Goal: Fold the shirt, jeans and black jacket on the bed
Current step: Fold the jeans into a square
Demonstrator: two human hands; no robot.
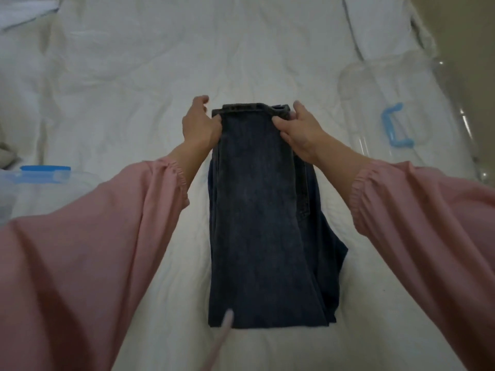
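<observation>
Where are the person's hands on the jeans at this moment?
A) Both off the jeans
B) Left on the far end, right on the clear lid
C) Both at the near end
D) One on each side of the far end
D: the left hand and right hand each grip a side edge of the folded jeans at the end farthest from the person.

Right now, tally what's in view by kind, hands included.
Jeans: 1
Clear plastic boxes with blue clips: 2, left box, right box
Hands: 2, left hand, right hand, both gripping the jeans' far end
Shirt, black jacket: 0 in view
Total: 5
</observation>
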